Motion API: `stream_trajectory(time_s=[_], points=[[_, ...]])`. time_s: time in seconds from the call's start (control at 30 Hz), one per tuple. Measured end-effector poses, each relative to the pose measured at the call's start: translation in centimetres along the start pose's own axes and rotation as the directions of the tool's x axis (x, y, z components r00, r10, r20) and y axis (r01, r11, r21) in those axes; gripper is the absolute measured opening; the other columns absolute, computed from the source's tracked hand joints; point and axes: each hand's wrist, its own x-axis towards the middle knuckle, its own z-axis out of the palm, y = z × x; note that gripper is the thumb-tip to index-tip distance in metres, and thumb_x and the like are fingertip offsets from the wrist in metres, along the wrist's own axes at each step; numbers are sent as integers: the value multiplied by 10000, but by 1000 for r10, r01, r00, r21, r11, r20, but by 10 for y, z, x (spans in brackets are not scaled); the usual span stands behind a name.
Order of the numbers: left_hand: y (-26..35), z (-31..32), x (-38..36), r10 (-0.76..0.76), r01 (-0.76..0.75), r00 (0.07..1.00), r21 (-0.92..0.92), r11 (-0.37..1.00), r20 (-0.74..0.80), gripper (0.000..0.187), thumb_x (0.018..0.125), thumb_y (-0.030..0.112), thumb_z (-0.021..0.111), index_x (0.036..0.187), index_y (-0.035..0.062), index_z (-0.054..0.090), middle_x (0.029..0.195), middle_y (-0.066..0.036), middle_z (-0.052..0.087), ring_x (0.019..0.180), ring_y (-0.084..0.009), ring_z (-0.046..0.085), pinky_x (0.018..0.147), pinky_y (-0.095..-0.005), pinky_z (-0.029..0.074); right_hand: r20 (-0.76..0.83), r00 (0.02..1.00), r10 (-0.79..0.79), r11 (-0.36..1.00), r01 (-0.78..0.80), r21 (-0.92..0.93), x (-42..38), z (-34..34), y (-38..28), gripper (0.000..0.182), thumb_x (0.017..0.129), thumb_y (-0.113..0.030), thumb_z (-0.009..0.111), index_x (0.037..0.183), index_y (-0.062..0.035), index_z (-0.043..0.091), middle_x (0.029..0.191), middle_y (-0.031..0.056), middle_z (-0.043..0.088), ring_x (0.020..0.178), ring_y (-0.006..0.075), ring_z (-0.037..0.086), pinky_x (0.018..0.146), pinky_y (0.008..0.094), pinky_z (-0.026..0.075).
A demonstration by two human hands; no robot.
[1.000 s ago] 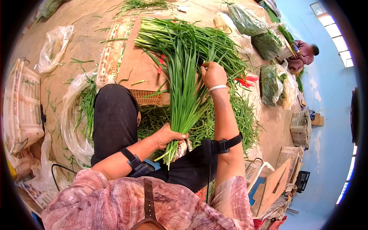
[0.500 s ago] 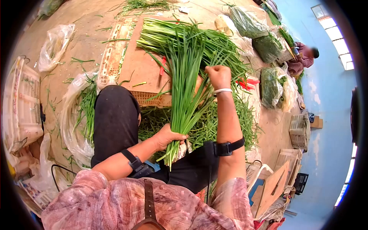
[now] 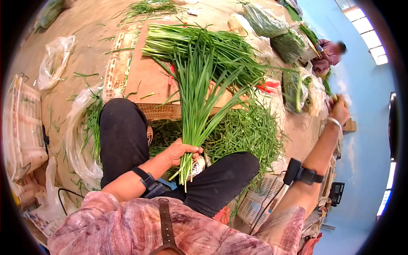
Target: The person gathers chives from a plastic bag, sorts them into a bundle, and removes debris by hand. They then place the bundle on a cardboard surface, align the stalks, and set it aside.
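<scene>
My left hand (image 3: pixel 180 152) is closed round the pale lower stalks of a bunch of garlic chives (image 3: pixel 196 97), whose leaves fan out away from me. Far out to the right, my right hand (image 3: pixel 339 110) is closed, with a small yellow-green bit of chive leaf (image 3: pixel 334 98) showing at its fingertips. Beyond the held bunch, a pile of chives (image 3: pixel 159 40) lies on a brown board (image 3: pixel 148 78). A red-handled tool (image 3: pixel 171 73) on the board is partly covered by leaves.
Loose chive trimmings (image 3: pixel 250 131) heap beside the board. Red strips (image 3: pixel 268 87) lie at its right. Plastic bags of greens (image 3: pixel 293 91) stand farther right, near another person (image 3: pixel 326 55). A white crate (image 3: pixel 27 127) stands at left, a newspaper-like sheet (image 3: pixel 261 197) by my right knee.
My right hand has swung from the right side of the bunch far out to the right. The left hand still grips the bunch. My right knee now shows more fully.
</scene>
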Motion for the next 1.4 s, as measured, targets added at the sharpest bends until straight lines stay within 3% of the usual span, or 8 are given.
stream_trajectory(time_s=[0.13,0.27,0.37,0.6,0.97,1.03,1.2,1.4], points=[[1,2,-1,-24,24,999,-13,1000,24,468,759,-21,595,1207,7,465,807,-106,599,611,-176,571,555,-282,484,-61,998,-22,967,6,-256,37,-98,74,207,796,-195,621,767,10,632,694,106,635,522,150,603,380,243,419],[3,1,-3,-48,56,990,-57,997,134,515,766,40,623,1245,9,438,847,-78,591,639,-143,537,598,-278,450,324,932,-163,27,332,-943,-24,-107,109,252,768,-161,630,794,89,609,699,176,629,546,175,633,487,280,480],[6,12,-8,-62,98,970,-146,984,235,521,763,71,636,1239,-2,437,789,-49,554,615,-102,487,579,-254,401,480,813,329,753,81,-653,-119,-52,90,287,833,-188,593,948,75,603,792,159,658,571,192,648,531,295,504],[20,44,-28,-5,85,904,-168,982,427,495,695,103,711,1107,-49,484,706,-52,511,478,-87,454,478,-223,372,992,-100,83,580,-804,-130,-324,43,86,490,852,-339,585,1142,46,496,1007,144,623,852,230,645,723,307,524],[134,116,-31,117,-330,939,757,564,322,566,581,118,834,1048,37,524,896,-57,608,843,-164,591,751,-288,497,905,409,-115,801,-501,328,-303,124,-74,261,674,-87,708,879,32,598,716,82,630,600,161,611,541,281,512],[186,164,-53,214,-256,929,943,-212,301,791,517,324,865,1153,30,498,993,-71,593,956,-186,550,881,-290,435,859,439,-265,829,-351,435,-283,145,-94,222,674,-91,707,837,33,621,715,82,639,603,145,613,539,266,505],[250,173,-27,503,-817,422,557,-151,754,870,645,508,744,1285,32,397,1086,-15,524,940,-80,482,753,-235,429,774,423,-470,835,-71,546,-256,203,-98,166,708,-79,681,847,5,648,762,62,661,640,108,610,574,255,497],[254,143,15,591,-633,575,765,-118,567,553,697,426,735,1030,25,551,932,-24,547,892,-119,498,790,-299,426,824,254,-507,852,292,435,-272,237,-39,253,713,-110,681,918,16,605,816,91,642,749,152,600,659,285,483]])
